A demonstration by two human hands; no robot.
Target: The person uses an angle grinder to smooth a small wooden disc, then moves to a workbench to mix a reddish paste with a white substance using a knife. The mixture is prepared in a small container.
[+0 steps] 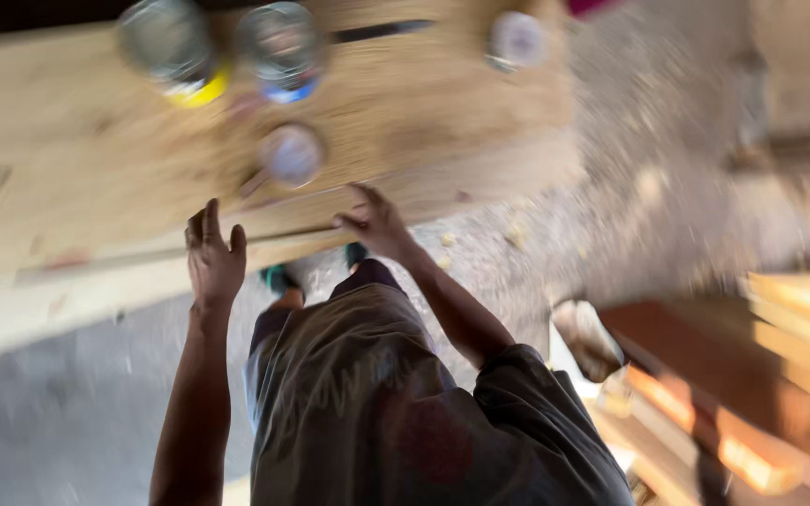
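Observation:
The picture is heavily motion-blurred. My left hand [214, 260] is raised with its fingers apart, just at the near edge of a pale wooden board [67, 159] and over a thin wooden strip [133, 255]. My right hand [374, 223] reaches forward with its fingers spread, the fingertips touching the board's near edge. Neither hand visibly holds anything. A small round container [291, 155] sits on the board just beyond my hands. My dark shirt and my feet show below.
Two round tins [171, 42] [281, 42] and a white-lidded one [516, 39] stand at the board's far side. Stacked wooden planks [799, 356] lie at the lower right. The grey floor [67, 412] is strewn with wood shavings.

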